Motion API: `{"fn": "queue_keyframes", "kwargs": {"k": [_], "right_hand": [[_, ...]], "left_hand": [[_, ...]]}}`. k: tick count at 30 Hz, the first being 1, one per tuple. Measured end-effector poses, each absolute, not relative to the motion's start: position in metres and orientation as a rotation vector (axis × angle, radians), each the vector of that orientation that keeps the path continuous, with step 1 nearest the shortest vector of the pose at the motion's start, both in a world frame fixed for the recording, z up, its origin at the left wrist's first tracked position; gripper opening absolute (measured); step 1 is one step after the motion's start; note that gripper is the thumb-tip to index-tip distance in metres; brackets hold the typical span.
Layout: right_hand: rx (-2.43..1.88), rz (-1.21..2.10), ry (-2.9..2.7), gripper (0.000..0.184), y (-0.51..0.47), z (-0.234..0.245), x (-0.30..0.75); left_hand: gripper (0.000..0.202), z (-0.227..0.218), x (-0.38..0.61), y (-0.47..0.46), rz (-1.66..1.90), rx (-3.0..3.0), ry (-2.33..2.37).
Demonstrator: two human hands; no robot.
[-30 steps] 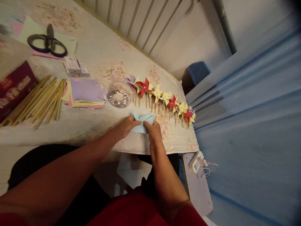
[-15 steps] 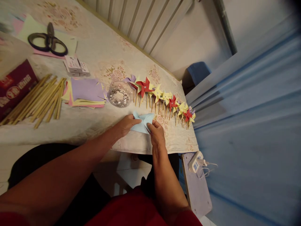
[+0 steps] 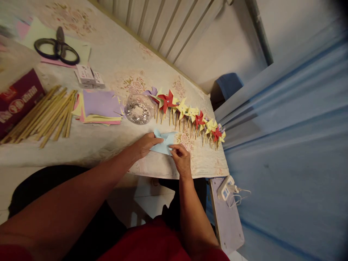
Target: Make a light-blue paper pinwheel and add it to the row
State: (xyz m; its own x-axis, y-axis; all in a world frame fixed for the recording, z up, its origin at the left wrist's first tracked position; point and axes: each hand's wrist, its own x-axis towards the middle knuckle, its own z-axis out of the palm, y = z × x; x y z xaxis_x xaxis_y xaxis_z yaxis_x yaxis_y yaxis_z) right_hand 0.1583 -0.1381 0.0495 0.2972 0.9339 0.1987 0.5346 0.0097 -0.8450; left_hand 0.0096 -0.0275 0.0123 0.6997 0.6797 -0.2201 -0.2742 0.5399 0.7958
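A light blue cut paper square [image 3: 164,143] lies on the table near its front edge, partly folded. My left hand [image 3: 145,144] pinches its left side, fingers closed on the paper. My right hand [image 3: 181,158] pinches the paper's lower right corner flap. Just behind the paper stands a clear round container of small silver pins [image 3: 137,109]. A row of finished red, yellow and purple paper pinwheels [image 3: 187,113] on sticks runs along the table to the right.
A stack of coloured paper squares [image 3: 99,105], a bundle of bamboo sticks [image 3: 47,116], a dark red box [image 3: 17,99], small white boxes [image 3: 88,77] and black scissors [image 3: 57,49] lie to the left. A white power strip [image 3: 227,187] sits on a low ledge at right.
My right hand has slid down from the paper's right edge to its lower corner, pulling a flap inward. The left hand has kept its hold.
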Motion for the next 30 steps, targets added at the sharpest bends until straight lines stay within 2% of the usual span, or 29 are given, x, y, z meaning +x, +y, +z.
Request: {"fn": "queue_keyframes", "kwargs": {"k": [10,16,30], "right_hand": [[-1.69,0.544,-1.521,0.016,-0.138,0.063,0.148],[-1.723,0.507,-1.509,0.009,-0.134,0.062,0.145],[-1.748,0.642,-1.242,0.02,-0.123,0.055,0.133]], "left_hand": [[0.024,0.015,0.01,-0.029,0.614,0.772,0.5],[0.02,0.014,0.01,-0.03,0.585,0.816,0.52],[0.022,0.028,0.008,-0.033,0.603,0.975,0.579]]}}
